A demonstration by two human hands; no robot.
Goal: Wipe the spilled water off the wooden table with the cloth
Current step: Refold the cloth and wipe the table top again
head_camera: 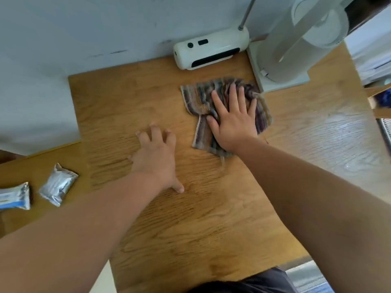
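Head view: the right hand (233, 121) is laid flat on the cloth (198, 98), fingers straight and spread, nothing curled round it. The cloth is striped in muted purple, grey and tan, crumpled under the palm, and lies on the far right part of the wooden table (190, 229). The left hand (156, 157) is set on bare wood just left of the cloth, fingers loosely bent with the tips touching the grain, and nothing is held. A glossy sheen (338, 136) is seen on the wood right of the cloth; whether it is water cannot be told. Beyond the cloth, a rounded white plastic device (211, 49) with dark slots lies against the wall, beside a tall white cylinder (296, 49) on a flat base. Two sealed silver foil packets (58, 187) lie at the left edge; their contents are hidden and no print can be read.
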